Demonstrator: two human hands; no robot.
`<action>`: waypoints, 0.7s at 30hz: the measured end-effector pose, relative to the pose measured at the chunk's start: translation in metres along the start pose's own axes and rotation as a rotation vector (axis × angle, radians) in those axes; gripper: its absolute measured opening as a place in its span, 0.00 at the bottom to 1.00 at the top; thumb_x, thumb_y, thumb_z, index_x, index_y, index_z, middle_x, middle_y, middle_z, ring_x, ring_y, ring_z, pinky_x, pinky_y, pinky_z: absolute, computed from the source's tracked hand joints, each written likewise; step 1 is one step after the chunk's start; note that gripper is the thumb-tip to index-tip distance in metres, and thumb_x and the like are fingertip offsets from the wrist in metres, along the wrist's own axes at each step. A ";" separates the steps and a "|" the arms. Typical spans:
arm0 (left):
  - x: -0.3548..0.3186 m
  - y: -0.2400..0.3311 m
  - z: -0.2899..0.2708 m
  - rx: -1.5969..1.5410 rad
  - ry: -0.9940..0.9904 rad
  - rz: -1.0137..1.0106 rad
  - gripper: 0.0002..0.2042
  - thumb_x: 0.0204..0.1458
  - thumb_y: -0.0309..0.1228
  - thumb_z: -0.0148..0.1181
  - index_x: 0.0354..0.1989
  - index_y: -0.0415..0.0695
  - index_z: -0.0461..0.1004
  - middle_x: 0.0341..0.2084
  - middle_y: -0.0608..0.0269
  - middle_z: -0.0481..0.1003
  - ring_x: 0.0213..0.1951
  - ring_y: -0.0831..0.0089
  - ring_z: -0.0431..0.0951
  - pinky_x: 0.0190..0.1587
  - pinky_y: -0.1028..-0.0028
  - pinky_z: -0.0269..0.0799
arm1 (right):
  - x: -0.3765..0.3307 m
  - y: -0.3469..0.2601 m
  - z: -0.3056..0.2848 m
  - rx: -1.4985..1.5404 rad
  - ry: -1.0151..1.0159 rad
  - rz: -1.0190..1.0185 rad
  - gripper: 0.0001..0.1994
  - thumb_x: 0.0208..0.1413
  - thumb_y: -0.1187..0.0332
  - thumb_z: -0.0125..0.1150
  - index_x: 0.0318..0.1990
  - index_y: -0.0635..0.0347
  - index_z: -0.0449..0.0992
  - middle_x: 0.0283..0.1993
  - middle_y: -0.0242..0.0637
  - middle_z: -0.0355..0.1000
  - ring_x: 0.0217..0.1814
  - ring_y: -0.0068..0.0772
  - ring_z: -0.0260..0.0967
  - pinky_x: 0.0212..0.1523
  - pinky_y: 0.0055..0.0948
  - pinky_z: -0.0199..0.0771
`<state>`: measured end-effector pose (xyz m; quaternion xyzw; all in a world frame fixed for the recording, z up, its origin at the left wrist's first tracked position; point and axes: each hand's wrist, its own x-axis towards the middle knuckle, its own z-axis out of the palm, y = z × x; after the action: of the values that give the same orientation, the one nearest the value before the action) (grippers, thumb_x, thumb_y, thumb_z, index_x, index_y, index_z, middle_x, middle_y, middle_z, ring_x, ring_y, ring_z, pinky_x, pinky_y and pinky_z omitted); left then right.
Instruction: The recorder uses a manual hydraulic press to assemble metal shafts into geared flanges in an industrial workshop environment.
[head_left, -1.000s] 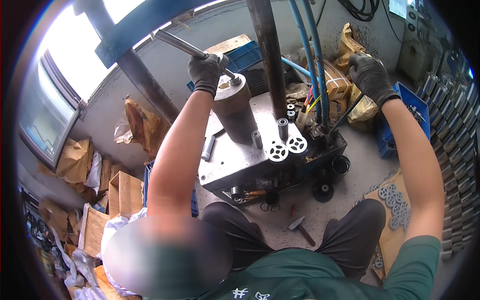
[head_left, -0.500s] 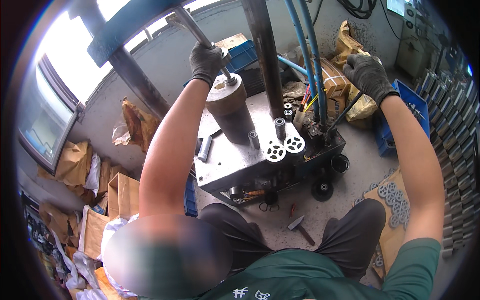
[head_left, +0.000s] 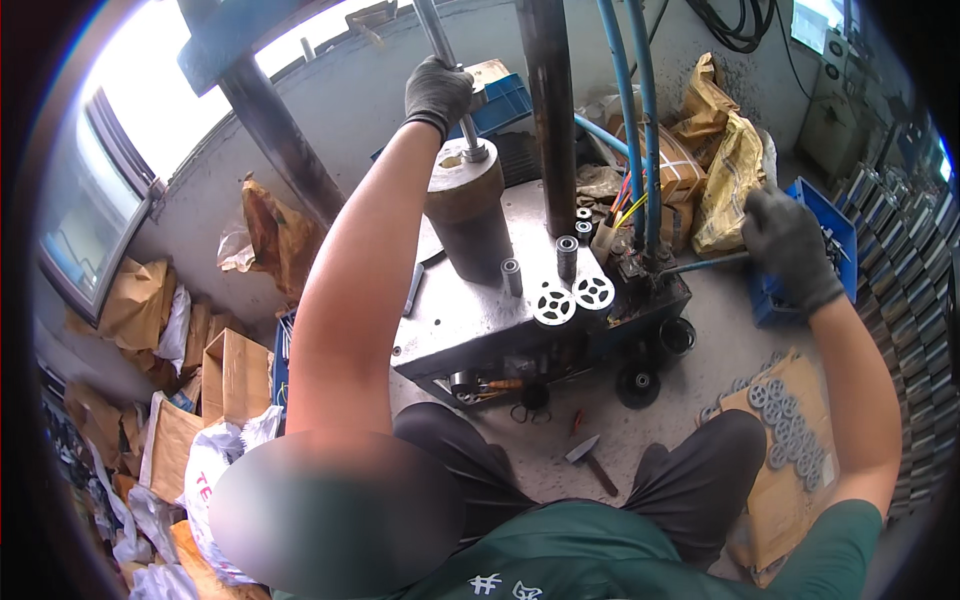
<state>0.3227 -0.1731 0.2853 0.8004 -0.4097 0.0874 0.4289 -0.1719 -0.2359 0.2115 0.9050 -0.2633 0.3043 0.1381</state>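
Observation:
My left hand (head_left: pixel 438 93), in a dark glove, grips a long steel lever bar (head_left: pixel 440 40) that enters the top of a brown steel cylinder (head_left: pixel 468 215) on the grey press table (head_left: pixel 470 315). My right hand (head_left: pixel 790 245), also gloved, holds the end of a thin metal control rod (head_left: pixel 700 264) that runs to the machine's right side. Two round spoked metal discs (head_left: pixel 572 297) lie on the table's front right, with two small steel sleeves (head_left: pixel 540 262) standing behind them. A thick dark column (head_left: pixel 548 110) rises behind the cylinder.
Blue hoses (head_left: pixel 640 110) run down beside the column. A cardboard sheet with several spoked discs (head_left: pixel 790 430) lies at the right. A small hammer (head_left: pixel 590 460) rests on the floor. Blue crates (head_left: pixel 835 235), yellow sacks (head_left: pixel 725 170) and cardboard boxes (head_left: pixel 225 375) crowd around.
My left hand has swung the lever bar from a low slant at the left up to nearly upright. My right hand stays on the control rod.

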 end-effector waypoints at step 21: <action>0.004 -0.009 0.002 0.145 0.087 0.131 0.22 0.44 0.42 0.77 0.41 0.38 0.82 0.35 0.51 0.85 0.39 0.58 0.86 0.50 0.62 0.81 | -0.069 -0.057 -0.042 0.201 -0.509 -0.058 0.18 0.49 0.76 0.60 0.50 0.63 0.80 0.39 0.51 0.77 0.39 0.58 0.77 0.43 0.50 0.78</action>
<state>0.3315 -0.1743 0.2799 0.7962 -0.4349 0.1794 0.3803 -0.2067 -0.1448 0.1958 0.9686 -0.2321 0.0875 -0.0145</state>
